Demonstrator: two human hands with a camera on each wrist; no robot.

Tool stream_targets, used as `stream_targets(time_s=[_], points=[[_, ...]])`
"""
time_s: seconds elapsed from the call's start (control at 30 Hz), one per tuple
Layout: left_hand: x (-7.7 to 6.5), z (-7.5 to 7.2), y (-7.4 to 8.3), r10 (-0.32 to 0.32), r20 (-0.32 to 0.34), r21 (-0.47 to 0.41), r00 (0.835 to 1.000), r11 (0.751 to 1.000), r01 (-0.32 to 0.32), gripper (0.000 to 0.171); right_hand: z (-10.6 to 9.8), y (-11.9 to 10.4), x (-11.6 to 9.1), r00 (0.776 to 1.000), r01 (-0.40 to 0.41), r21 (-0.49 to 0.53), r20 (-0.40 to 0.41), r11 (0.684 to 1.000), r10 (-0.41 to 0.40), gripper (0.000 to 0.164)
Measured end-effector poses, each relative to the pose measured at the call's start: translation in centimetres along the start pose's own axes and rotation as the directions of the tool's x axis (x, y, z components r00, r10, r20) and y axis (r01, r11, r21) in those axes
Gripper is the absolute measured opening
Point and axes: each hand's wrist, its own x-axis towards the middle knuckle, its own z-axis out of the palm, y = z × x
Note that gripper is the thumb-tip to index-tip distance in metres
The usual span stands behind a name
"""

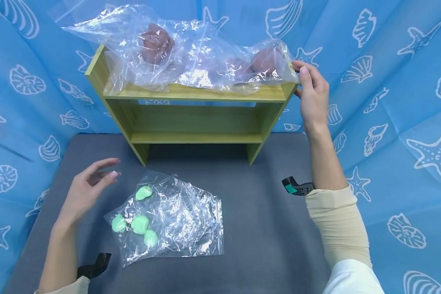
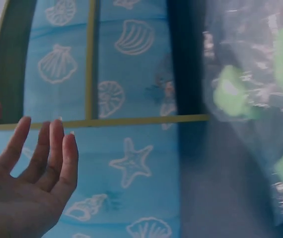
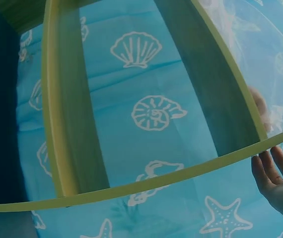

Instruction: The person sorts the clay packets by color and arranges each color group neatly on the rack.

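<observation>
A small wooden shelf stands at the back of the grey table. Clear plastic bags with brown lumps lie along its top board. My right hand is at the shelf's upper right end, its fingers touching the outer face of the side panel beside the bag's edge. Those fingers look fairly straight. My left hand hovers in the air left of the shelf, fingers loosely bent, holding nothing. Near it, flat on the table, lies a clear zip bag with several light green lumps.
A blue curtain with white shell and starfish prints hangs behind and along both sides. The shelf's lower board spans between its two side panels. Grey table surface extends right of the zip bag.
</observation>
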Motion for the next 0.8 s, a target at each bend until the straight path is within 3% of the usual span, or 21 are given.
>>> stream_targets(time_s=[0.17,0.37,0.6,0.8], points=[[-1.1,1.7,-1.2,-0.051,0.100,0.075,0.994,0.996,0.044,0.045,-0.1,0.6,-0.4,0.999,-0.041,0.015,0.016,0.999,0.041,0.035],[-1.8,3.9,-2.3,-0.065,0.194,0.071,0.979,0.996,0.052,0.044,-0.1,0.9,-0.5,0.996,-0.080,0.097,0.034,0.992,0.077,0.035],[-2.3,5.8,-3.9,-0.068,0.296,0.060,0.953,0.997,0.053,0.047,-0.1,0.8,-0.7,0.988,-0.141,0.231,0.096,0.963,0.122,0.036],[-2.8,6.7,-5.9,-0.071,0.345,0.072,0.936,0.996,0.049,0.048,-0.1,0.9,-0.7,0.988,-0.133,0.236,0.112,0.962,0.109,0.035]])
